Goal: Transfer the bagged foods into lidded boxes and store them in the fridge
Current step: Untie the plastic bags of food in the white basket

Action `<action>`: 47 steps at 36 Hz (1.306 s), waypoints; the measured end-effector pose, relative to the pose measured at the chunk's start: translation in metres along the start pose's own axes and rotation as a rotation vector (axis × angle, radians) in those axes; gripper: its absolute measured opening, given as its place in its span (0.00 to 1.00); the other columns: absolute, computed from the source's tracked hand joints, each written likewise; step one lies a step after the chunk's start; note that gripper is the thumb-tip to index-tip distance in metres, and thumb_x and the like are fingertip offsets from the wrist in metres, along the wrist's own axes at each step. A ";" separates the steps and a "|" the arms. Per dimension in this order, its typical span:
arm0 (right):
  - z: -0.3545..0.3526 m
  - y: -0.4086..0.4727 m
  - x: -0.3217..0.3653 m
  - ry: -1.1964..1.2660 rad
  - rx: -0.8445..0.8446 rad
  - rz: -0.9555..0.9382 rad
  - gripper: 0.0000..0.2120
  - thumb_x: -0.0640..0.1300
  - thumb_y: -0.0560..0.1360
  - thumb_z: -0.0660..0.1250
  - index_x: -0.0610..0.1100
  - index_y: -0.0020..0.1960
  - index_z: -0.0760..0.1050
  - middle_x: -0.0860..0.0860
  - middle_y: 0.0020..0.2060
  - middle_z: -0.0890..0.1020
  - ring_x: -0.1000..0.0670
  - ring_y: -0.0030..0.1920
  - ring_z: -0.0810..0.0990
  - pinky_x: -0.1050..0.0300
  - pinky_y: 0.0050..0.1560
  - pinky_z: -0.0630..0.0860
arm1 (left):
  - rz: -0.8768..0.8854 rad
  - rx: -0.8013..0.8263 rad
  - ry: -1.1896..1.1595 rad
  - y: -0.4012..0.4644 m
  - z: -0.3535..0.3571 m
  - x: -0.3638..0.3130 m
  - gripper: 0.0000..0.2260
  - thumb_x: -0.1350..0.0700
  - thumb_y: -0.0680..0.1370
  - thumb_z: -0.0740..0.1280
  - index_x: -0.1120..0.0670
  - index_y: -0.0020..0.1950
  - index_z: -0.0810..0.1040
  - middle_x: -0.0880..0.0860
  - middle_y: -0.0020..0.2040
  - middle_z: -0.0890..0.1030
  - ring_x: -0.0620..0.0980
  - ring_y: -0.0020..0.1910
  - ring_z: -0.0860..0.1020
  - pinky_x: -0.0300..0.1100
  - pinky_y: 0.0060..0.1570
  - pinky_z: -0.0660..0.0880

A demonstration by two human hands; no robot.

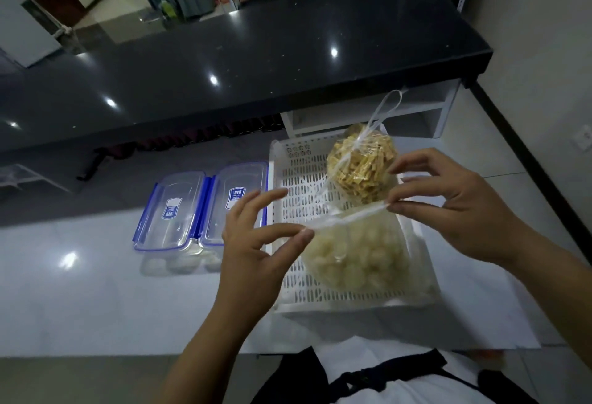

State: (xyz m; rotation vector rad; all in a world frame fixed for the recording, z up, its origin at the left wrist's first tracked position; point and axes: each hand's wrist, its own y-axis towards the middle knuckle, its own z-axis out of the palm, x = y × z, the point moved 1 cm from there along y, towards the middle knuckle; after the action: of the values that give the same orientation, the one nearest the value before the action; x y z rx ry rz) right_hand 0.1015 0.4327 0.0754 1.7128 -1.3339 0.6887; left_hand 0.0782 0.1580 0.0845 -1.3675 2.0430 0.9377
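A clear bag of pale round food balls (pixel 355 259) lies in the white slotted tray (pixel 304 302). My left hand (pixel 256 243) pinches the bag's left handle strip between thumb and forefinger. My right hand (pixel 448 205) pinches the other end of the strip, which is stretched taut between the two hands. Behind it in the tray lies a tied clear bag of tan food strips (pixel 362 166), with its handle loops sticking up. Two clear lidded boxes with blue clips (pixel 169 211) (pixel 232 202) stand side by side on the white table, left of the tray.
The white table (pixel 80 291) runs left and toward me. A raised glossy black counter (pixel 224 67) borders its far side. A white shelf unit (pixel 426 112) stands behind the tray. A wall with a socket (pixel 583 139) is at the right.
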 end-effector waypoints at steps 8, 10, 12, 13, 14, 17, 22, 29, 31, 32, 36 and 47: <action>0.028 -0.018 -0.028 -0.093 0.214 0.233 0.04 0.48 0.73 0.74 0.58 0.43 0.81 0.60 0.59 0.74 0.60 0.61 0.74 0.63 0.59 0.70 | -0.330 0.026 -0.252 -0.023 0.022 0.036 0.01 0.54 0.72 0.77 0.48 0.41 0.88 0.38 0.52 0.84 0.36 0.55 0.80 0.42 0.61 0.76; 0.031 -0.019 -0.020 -0.085 0.228 0.204 0.05 0.55 0.71 0.74 0.60 0.46 0.81 0.65 0.60 0.73 0.64 0.63 0.72 0.67 0.58 0.68 | -0.230 0.068 -0.213 -0.022 0.018 0.034 0.06 0.51 0.71 0.77 0.47 0.48 0.86 0.39 0.53 0.84 0.38 0.56 0.81 0.37 0.59 0.75; 0.036 -0.015 -0.011 -0.084 0.241 0.170 0.09 0.58 0.69 0.74 0.62 0.49 0.80 0.64 0.62 0.72 0.64 0.63 0.70 0.68 0.59 0.66 | -0.179 0.156 -0.212 -0.017 0.015 0.030 0.17 0.53 0.72 0.78 0.43 0.58 0.82 0.38 0.55 0.83 0.40 0.57 0.81 0.34 0.59 0.75; 0.039 -0.011 -0.007 -0.097 0.238 0.153 0.10 0.58 0.70 0.74 0.61 0.50 0.81 0.62 0.63 0.72 0.63 0.63 0.70 0.67 0.60 0.67 | -0.154 0.215 -0.193 -0.013 0.015 0.027 0.22 0.52 0.71 0.79 0.41 0.63 0.79 0.38 0.56 0.83 0.40 0.58 0.80 0.32 0.59 0.74; 0.042 -0.007 -0.003 -0.131 0.229 0.132 0.10 0.57 0.70 0.73 0.60 0.52 0.81 0.60 0.64 0.72 0.60 0.64 0.70 0.63 0.62 0.68 | -0.129 0.277 -0.142 -0.007 0.016 0.024 0.26 0.51 0.71 0.79 0.38 0.67 0.76 0.37 0.55 0.82 0.38 0.57 0.80 0.30 0.58 0.74; 0.055 0.002 0.003 -0.300 0.218 0.057 0.08 0.54 0.74 0.72 0.54 0.51 0.83 0.55 0.64 0.75 0.53 0.67 0.68 0.47 0.69 0.67 | -0.090 0.430 0.038 0.011 0.023 0.012 0.23 0.48 0.73 0.77 0.38 0.66 0.77 0.40 0.53 0.83 0.35 0.53 0.79 0.37 0.57 0.77; 0.055 0.011 0.010 -0.311 0.179 -0.100 0.05 0.47 0.75 0.73 0.47 0.49 0.86 0.51 0.57 0.81 0.50 0.64 0.73 0.44 0.66 0.68 | -0.061 0.454 0.073 0.033 0.022 -0.008 0.06 0.59 0.76 0.74 0.52 0.52 0.87 0.47 0.42 0.87 0.39 0.42 0.83 0.44 0.50 0.80; 0.013 0.011 0.036 -0.120 -0.045 -0.152 0.12 0.53 0.74 0.69 0.46 0.48 0.86 0.53 0.51 0.80 0.52 0.61 0.74 0.49 0.62 0.72 | -0.034 0.267 -0.328 0.030 -0.015 -0.032 0.07 0.63 0.73 0.73 0.51 0.46 0.86 0.51 0.39 0.87 0.50 0.38 0.86 0.41 0.36 0.82; 0.007 0.012 0.040 -0.130 -0.064 -0.176 0.11 0.52 0.74 0.70 0.46 0.48 0.86 0.53 0.52 0.80 0.48 0.64 0.74 0.43 0.64 0.72 | -0.033 0.234 -0.405 0.027 -0.018 -0.037 0.05 0.58 0.72 0.72 0.52 0.47 0.86 0.51 0.40 0.87 0.50 0.37 0.86 0.40 0.35 0.82; 0.005 0.013 0.041 -0.136 -0.072 -0.172 0.11 0.52 0.74 0.70 0.46 0.48 0.86 0.53 0.53 0.80 0.48 0.65 0.73 0.42 0.65 0.72 | -0.046 0.206 -0.447 0.027 -0.019 -0.037 0.06 0.57 0.71 0.72 0.53 0.47 0.85 0.52 0.40 0.87 0.51 0.37 0.86 0.39 0.34 0.81; -0.010 0.010 0.028 -0.067 -0.100 -0.034 0.10 0.54 0.71 0.69 0.51 0.46 0.84 0.56 0.56 0.79 0.52 0.66 0.74 0.46 0.66 0.72 | -0.169 0.066 -0.601 0.026 -0.025 -0.023 0.09 0.54 0.68 0.75 0.54 0.47 0.86 0.55 0.39 0.86 0.52 0.36 0.85 0.39 0.37 0.81; -0.009 -0.022 0.007 0.208 0.025 0.212 0.04 0.52 0.67 0.72 0.52 0.37 0.82 0.54 0.55 0.82 0.53 0.58 0.80 0.51 0.60 0.72 | -0.435 0.061 -0.801 -0.003 -0.018 0.009 0.19 0.52 0.67 0.75 0.42 0.58 0.84 0.55 0.41 0.85 0.52 0.45 0.84 0.44 0.49 0.82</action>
State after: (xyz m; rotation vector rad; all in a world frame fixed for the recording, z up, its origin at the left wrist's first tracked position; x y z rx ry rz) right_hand 0.1249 0.4385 0.0791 1.4860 -1.3748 0.9799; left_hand 0.0772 0.1380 0.0880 -1.0842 1.1137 0.9918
